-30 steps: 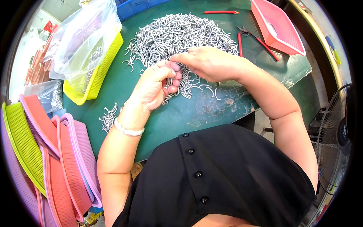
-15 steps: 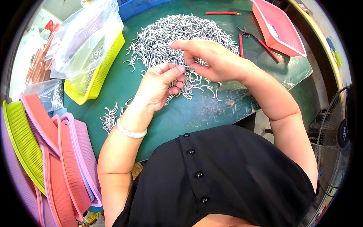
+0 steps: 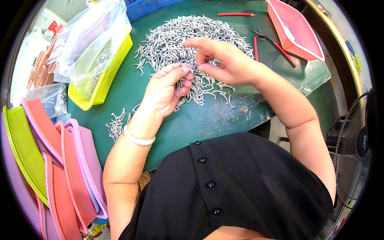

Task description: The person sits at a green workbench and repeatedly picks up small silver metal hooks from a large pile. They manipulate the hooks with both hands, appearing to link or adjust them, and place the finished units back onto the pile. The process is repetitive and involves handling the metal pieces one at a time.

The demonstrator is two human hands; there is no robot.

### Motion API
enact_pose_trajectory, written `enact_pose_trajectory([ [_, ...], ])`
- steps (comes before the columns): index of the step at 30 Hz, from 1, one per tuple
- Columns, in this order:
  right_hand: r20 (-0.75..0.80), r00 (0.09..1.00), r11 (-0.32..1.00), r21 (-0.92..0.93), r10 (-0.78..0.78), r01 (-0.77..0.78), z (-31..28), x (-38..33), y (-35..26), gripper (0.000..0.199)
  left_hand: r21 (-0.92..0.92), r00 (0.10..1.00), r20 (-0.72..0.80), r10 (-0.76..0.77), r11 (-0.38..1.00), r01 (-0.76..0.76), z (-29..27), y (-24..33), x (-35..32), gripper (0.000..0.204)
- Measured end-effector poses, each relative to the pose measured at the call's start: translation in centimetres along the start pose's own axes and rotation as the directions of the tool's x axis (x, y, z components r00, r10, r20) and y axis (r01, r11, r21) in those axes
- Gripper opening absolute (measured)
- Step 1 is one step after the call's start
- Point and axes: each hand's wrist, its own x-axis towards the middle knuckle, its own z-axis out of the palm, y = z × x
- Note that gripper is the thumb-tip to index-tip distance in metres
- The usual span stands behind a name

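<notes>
A large heap of small curved grey metal pieces [image 3: 176,40] lies on the green table, under and beyond both hands. My left hand [image 3: 166,86] is closed, its thumb and index finger pinching one curved metal piece [image 3: 192,69] at the heap's near edge. My right hand [image 3: 228,64] meets it from the right. Its thumb tip and curled fingers close at that piece's other end, while the index finger points out to the left over the heap. The fingertips partly cover the piece.
A smaller pile [image 3: 117,125] lies by my left forearm. Pliers with red handles [image 3: 276,46] and a pink basket [image 3: 294,32] are at the right. A yellow-green basket [image 3: 100,90] with a plastic bag stands left, above stacked baskets [image 3: 60,168]. A fan [image 3: 352,140] is far right.
The hands have shifted slightly, with the fingertips a little further apart. A bit of the metal piece shows between them now. My right index finger has lifted slightly.
</notes>
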Motion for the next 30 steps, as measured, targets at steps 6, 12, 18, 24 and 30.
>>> enact_pose_trajectory([
  [6, 0.291, 0.956, 0.959, -0.28, 0.044, 0.041, 0.3, -0.1, 0.0, 0.062, 0.033, 1.0, 0.019, 0.003, 0.999, -0.004, -0.5, 0.0, 0.1, 0.005],
  [12, 0.276, 0.96, 0.931, -0.36, 0.039, 0.066, 1.1, -0.3, 0.6, 0.06, 0.061, 1.0, 0.007, 0.008, 0.998, -0.009, -0.4, 0.0, 0.1, 0.004],
  [18, 0.221, 0.975, 0.94, -0.337, 0.022, 0.055, 1.1, -0.3, 0.8, 0.058, 0.1, 0.999, 0.014, 0.041, 0.994, -0.042, -0.4, -0.1, 0.2, 0.003],
  [24, 0.063, 0.989, 0.963, -0.23, -0.13, 0.141, 0.5, -0.2, 0.5, 0.062, 0.13, 0.999, -0.017, 0.044, 0.991, -0.041, -0.1, 0.2, 0.0, 0.008],
  [30, 0.015, 0.979, 0.951, -0.235, -0.204, 0.202, 0.6, 0.1, -0.3, 0.059, 0.199, 0.993, 0.044, -0.106, 0.975, 0.095, 0.5, 0.6, -0.5, 0.012],
])
